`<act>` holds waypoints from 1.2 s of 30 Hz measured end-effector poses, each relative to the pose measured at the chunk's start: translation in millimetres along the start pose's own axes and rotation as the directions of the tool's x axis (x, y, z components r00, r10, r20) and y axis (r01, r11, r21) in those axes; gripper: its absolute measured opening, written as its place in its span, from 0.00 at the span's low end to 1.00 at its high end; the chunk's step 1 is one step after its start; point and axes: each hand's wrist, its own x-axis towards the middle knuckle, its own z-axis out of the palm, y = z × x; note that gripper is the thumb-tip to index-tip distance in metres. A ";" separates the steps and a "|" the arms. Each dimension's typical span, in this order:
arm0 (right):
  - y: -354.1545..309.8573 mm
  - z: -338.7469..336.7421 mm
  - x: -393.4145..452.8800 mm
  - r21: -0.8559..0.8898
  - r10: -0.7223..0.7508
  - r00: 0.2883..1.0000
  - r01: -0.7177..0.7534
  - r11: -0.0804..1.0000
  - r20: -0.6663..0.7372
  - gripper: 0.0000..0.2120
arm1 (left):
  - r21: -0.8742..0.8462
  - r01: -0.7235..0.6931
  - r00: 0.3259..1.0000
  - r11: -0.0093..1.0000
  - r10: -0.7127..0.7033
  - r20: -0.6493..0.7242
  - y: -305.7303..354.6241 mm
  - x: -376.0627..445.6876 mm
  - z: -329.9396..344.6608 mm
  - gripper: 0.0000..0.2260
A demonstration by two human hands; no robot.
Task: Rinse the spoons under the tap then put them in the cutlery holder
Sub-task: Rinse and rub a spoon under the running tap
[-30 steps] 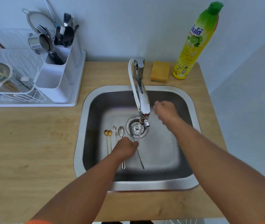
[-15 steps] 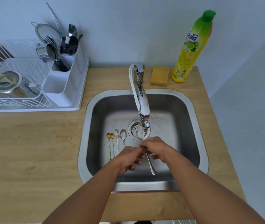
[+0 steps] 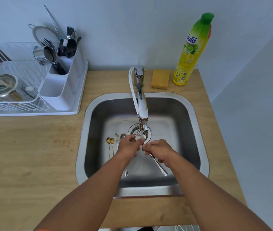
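Note:
Water runs from the chrome tap [image 3: 141, 112] into the steel sink [image 3: 197, 124]. My right hand [image 3: 158, 150] grips the handle of a long silver spoon [image 3: 159, 165], whose bowl sits in the stream. My left hand [image 3: 129, 146] pinches that bowl with its fingertips under the water. On the sink floor to the left lie two gold spoons [image 3: 110, 147] and two silver spoons [image 3: 116, 139], partly hidden by my left hand. The white cutlery holder [image 3: 60, 90] stands in the dish rack at the far left, holding forks and dark utensils.
A white dish rack [image 3: 12, 90] with a metal lid and a steel cup fills the counter's left back. A yellow sponge [image 3: 160, 78] and a tall yellow-green soap bottle [image 3: 191, 52] stand behind the sink. The wooden counter [image 3: 29, 155] surrounds the sink.
My right hand came down from near the tap and took the spoon's handle. Both hands then lifted the spoon's bowl up into the water stream.

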 end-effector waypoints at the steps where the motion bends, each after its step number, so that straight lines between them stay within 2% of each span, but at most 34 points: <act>1: 1.4 -3.6 0.3 -0.009 -0.003 1.000 0.003 1.000 0.008 0.07 | 0.001 -0.025 1.000 1.000 0.025 -0.013 0.5 1.9 0.4 0.08; 5: 3.0 -17.9 3.5 -0.121 -0.028 0.999 0.032 0.992 0.041 0.06 | 0.089 -0.107 0.994 0.990 0.109 -0.012 2.2 6.4 -0.1 0.04; 9: -0.8 -27.7 8.5 -0.167 -0.058 0.994 0.073 0.983 0.095 0.04 | 0.157 -0.151 0.986 0.976 0.160 -0.050 2.9 5.1 3.8 0.10; 11: -4.2 -31.2 11.2 -0.185 -0.082 0.992 0.098 0.978 0.094 0.03 | 0.108 -0.090 0.991 0.990 0.100 -0.090 3.0 3.4 6.7 0.10; 14: -9.5 -33.5 14.4 -0.246 -0.100 0.990 0.123 0.961 0.102 0.06 | -0.022 0.009 0.995 1.000 -0.011 -0.098 2.1 0.7 7.8 0.08; 17: -11.8 -33.1 17.9 -0.267 -0.105 0.987 0.136 0.954 0.126 0.07 | -0.061 0.031 0.997 0.998 -0.035 -0.066 -0.1 -0.8 5.2 0.07; 20: -12.4 -30.9 20.6 -0.274 -0.121 0.981 0.159 0.948 0.151 0.07 | 0.008 -0.005 0.998 1.000 0.006 -0.064 -1.8 0.5 1.4 0.05; 23: -10.5 -26.8 22.4 -0.266 -0.150 0.972 0.196 0.944 0.181 0.06 | 0.064 -0.110 0.990 0.992 0.115 -0.079 1.1 4.3 -2.4 0.02; 27: -6.3 -23.2 21.3 -0.275 -0.205 0.959 0.255 0.927 0.196 0.07 | 0.155 -0.229 0.968 0.961 0.241 -0.067 7.2 9.6 -7.2 0.05; 32: -4.8 -23.4 19.4 -0.350 -0.289 0.935 0.346 0.871 0.205 0.08 | 0.445 -0.292 0.924 0.846 0.369 -0.096 12.2 11.6 -6.4 0.14; 36: -3.1 -22.5 19.0 -0.412 -0.319 0.923 0.382 0.827 0.216 0.07 | 0.536 -0.334 0.911 0.776 0.411 -0.027 17.1 4.9 -8.2 0.10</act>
